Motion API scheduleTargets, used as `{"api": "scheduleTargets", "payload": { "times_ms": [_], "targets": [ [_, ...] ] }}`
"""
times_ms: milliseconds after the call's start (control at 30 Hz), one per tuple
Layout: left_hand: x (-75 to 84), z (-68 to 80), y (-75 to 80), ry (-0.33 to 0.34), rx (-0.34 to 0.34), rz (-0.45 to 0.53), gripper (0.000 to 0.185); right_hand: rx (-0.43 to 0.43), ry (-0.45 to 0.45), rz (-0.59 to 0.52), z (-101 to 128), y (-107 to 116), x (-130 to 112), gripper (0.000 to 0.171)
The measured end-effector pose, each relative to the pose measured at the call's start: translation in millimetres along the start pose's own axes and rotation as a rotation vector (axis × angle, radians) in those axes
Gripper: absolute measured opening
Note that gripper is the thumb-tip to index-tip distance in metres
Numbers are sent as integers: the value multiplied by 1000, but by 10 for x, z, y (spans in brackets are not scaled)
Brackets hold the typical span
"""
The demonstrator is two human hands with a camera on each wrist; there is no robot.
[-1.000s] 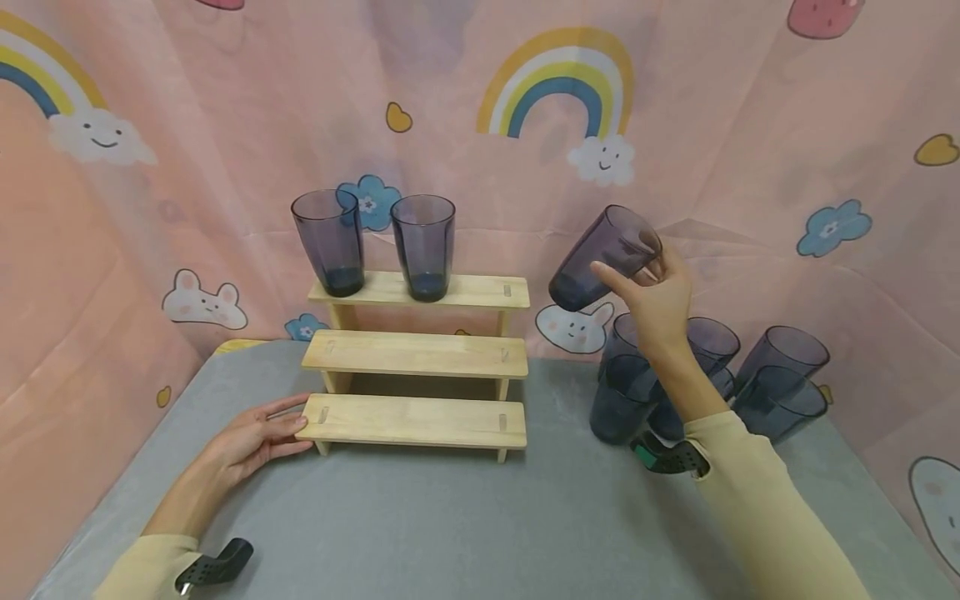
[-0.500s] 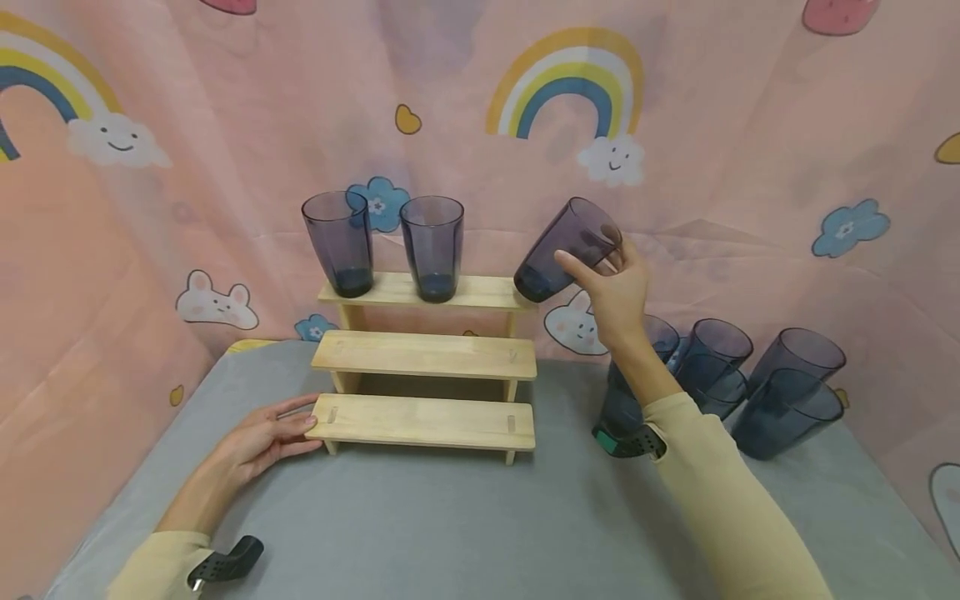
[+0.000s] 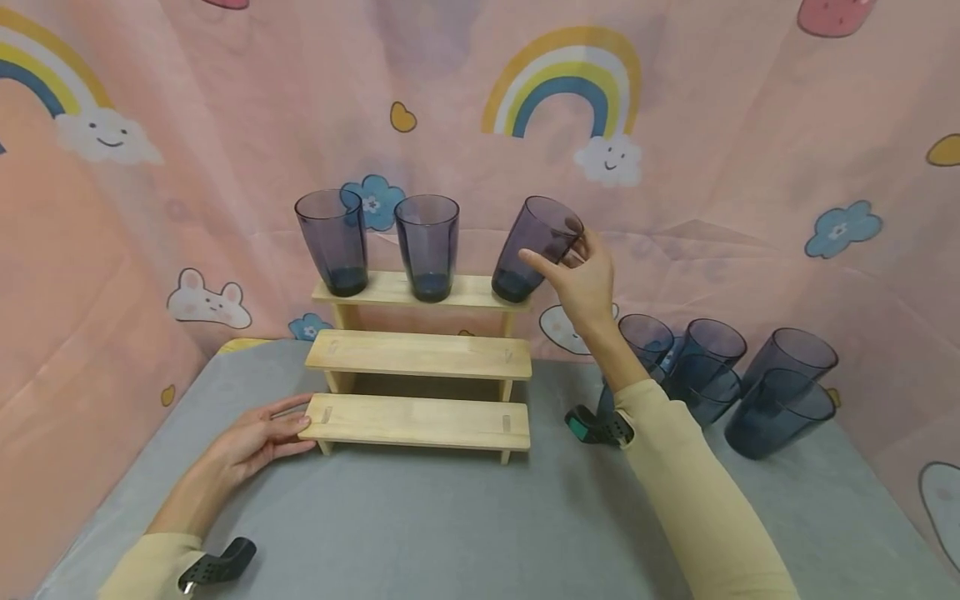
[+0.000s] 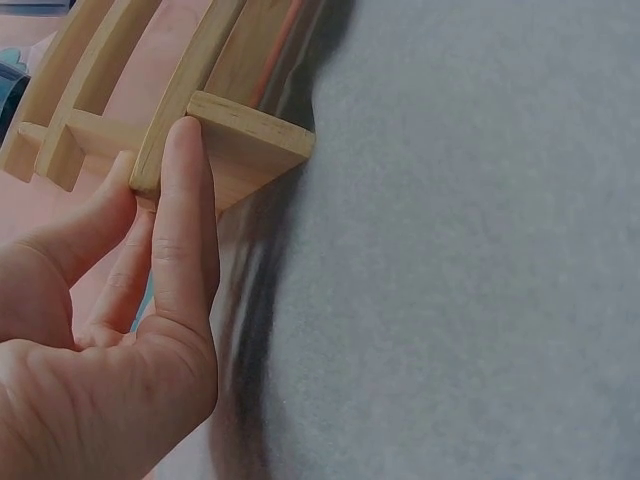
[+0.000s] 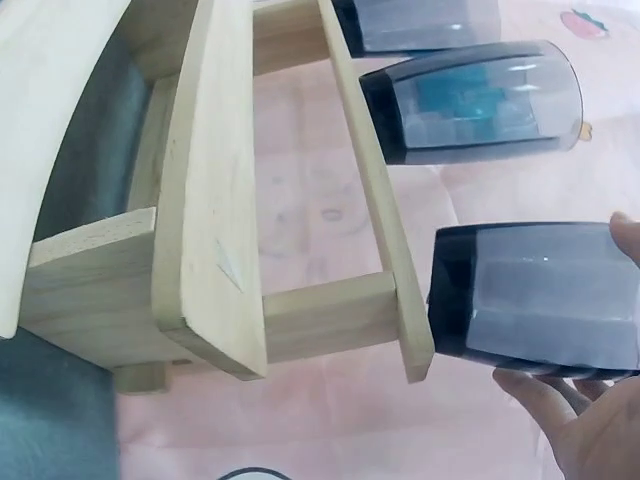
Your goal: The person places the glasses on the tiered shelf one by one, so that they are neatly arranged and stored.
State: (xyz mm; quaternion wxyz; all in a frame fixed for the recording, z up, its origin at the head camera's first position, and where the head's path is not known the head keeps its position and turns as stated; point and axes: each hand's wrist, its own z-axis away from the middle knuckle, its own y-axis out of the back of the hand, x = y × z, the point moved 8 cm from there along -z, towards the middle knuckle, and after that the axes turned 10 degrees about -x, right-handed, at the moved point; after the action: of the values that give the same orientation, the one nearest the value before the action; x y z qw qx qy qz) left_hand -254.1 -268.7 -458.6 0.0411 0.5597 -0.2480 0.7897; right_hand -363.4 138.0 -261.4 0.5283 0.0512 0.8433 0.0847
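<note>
At the right end of the top shelf, my right hand grips a purple-tinted drinking glass near its rim, thumb on one side and fingers on the other. This glass leans slightly, its base at the shelf surface; in the right wrist view the held glass meets the edge of the board. Two like glasses, one left and one in the middle, stand upright on that shelf. My left hand pinches the left end of the lowest board of the three-tier wooden stand, thumb and fingers on its edges.
Several more tinted glasses are grouped on the grey cloth-covered table at the right, some partly behind my right forearm. A pink patterned curtain hangs close behind the stand. The middle board lies between the top and lowest boards.
My right hand has carried the glass leftward from above the grouped glasses to the top shelf's right end, and the glass has become more upright. The left hand keeps its place on the stand.
</note>
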Motion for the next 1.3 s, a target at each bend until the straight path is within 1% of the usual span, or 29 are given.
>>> {"api": "scheduleTargets", "payload": {
  "times_ms": [133,267,400,533,700,967,1167,1300],
  "targets": [
    [6,8,-2,3,-2,-2,79,-33,25,76,-41,-75,-53,79],
    [6,10,12,2,11,-1,79,-70,42,162,-76,-177,-114,80],
    [10,9,11,0,18,3,79,-79,14,235,-106,-247,-131,84],
    [13,8,-7,2,18,3,79,-65,1,271,-123,-263,-130,84],
    [9,18,-14,7,23,11,79,-70,9,268,-104,-265,-140,83],
    [1,24,-18,12,17,10,78,-96,-32,261,-88,-273,-89,88],
    [-5,19,-15,19,25,5,78,-178,-60,246,-50,-264,-103,96],
    [-8,19,-3,21,35,8,78,-232,-60,268,9,-187,-149,97]
  ]
}}
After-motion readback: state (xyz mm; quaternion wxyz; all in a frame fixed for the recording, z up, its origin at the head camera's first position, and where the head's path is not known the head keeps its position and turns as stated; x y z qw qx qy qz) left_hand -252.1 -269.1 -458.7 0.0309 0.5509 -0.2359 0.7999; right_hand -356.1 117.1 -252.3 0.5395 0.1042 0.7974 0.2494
